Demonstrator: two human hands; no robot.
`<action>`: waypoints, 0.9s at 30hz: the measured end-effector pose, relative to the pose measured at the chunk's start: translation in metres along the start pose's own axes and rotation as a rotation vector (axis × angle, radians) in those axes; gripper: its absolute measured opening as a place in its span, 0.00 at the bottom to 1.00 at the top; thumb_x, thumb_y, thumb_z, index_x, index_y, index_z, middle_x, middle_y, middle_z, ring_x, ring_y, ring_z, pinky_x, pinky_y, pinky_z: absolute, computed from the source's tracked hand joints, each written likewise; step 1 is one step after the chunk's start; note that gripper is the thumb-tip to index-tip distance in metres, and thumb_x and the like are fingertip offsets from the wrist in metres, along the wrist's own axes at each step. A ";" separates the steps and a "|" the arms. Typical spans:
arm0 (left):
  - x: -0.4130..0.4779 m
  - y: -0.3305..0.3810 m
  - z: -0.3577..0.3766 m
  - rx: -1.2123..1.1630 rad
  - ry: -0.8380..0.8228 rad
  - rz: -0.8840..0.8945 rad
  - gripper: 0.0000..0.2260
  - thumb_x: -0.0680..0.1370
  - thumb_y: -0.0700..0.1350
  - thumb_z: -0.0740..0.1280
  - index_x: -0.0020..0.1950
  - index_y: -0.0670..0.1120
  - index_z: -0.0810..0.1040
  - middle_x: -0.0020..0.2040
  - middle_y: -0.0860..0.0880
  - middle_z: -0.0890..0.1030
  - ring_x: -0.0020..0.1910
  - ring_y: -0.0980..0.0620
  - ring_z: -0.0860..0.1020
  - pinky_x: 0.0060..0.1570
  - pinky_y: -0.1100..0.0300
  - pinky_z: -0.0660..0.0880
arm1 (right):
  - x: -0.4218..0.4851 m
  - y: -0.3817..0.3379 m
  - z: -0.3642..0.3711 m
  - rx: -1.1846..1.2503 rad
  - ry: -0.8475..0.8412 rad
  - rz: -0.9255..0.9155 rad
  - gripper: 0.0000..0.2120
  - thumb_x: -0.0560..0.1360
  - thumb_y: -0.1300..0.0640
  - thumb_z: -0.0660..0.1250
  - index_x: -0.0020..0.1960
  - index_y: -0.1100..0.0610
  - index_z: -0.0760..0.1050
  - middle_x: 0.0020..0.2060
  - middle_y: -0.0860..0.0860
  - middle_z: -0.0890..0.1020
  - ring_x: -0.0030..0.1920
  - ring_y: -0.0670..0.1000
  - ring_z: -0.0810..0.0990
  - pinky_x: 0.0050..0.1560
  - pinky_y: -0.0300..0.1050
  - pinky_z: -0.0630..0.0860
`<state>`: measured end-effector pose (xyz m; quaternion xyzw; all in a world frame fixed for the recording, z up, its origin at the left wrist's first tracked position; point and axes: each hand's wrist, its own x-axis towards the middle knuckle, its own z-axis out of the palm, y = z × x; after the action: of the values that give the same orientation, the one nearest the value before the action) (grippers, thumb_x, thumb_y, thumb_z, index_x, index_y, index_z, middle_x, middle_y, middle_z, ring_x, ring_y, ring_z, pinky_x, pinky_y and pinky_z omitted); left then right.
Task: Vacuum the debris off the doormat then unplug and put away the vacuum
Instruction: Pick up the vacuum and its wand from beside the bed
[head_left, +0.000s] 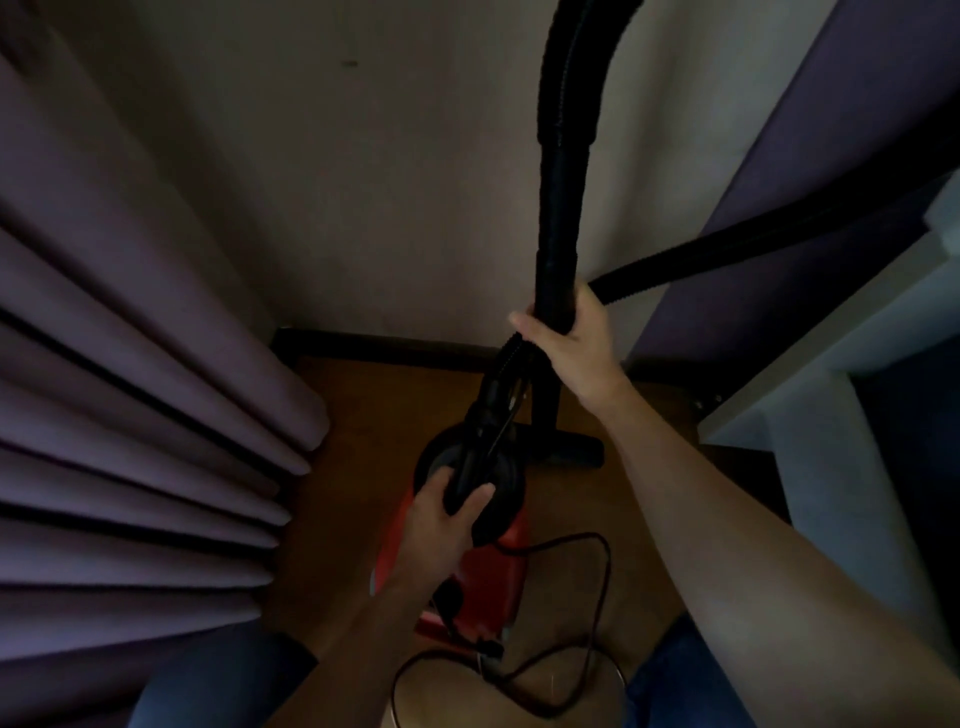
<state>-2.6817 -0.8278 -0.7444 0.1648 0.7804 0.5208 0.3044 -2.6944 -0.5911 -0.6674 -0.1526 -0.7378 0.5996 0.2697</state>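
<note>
vacuum (488, 577): red, on floor (363, 415) right of curtain (130, 415) | left hand (441, 519): grip curled round vacuum's black top | right hand (566, 338): grip clamped on hose (563, 156) above vacuum | cord (597, 597): loose beside vacuum

In a dim corner, a red vacuum (493, 571) stands on the wooden floor (363, 415). The left hand (447, 514) grips the black handle at its top, and the right hand (566, 332) grips the black hose (563, 182). A loose cord (597, 597) loops on the floor beside the vacuum. Purple curtains (130, 364) hang at the left.
</note>
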 end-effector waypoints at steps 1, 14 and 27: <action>0.002 -0.003 0.001 -0.016 -0.003 -0.011 0.07 0.82 0.49 0.68 0.56 0.47 0.79 0.40 0.55 0.78 0.36 0.62 0.78 0.35 0.70 0.72 | -0.002 0.005 0.001 0.000 -0.005 0.015 0.13 0.76 0.62 0.76 0.53 0.52 0.75 0.44 0.52 0.80 0.46 0.44 0.82 0.50 0.40 0.80; 0.013 -0.025 0.015 0.007 0.118 0.066 0.13 0.82 0.48 0.69 0.66 0.48 0.78 0.55 0.53 0.84 0.55 0.57 0.82 0.52 0.56 0.81 | -0.002 0.056 0.022 0.034 0.072 0.138 0.11 0.76 0.62 0.77 0.55 0.63 0.80 0.44 0.48 0.80 0.46 0.41 0.81 0.52 0.39 0.80; 0.065 -0.016 0.022 -0.062 0.109 0.101 0.12 0.82 0.50 0.68 0.65 0.48 0.78 0.56 0.55 0.83 0.56 0.60 0.81 0.52 0.66 0.79 | 0.026 0.069 0.019 0.188 0.078 0.139 0.19 0.74 0.61 0.77 0.62 0.51 0.78 0.55 0.47 0.84 0.57 0.43 0.83 0.58 0.42 0.80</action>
<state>-2.7160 -0.7810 -0.7853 0.1658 0.7700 0.5675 0.2400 -2.7330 -0.5757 -0.7307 -0.2005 -0.6550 0.6771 0.2691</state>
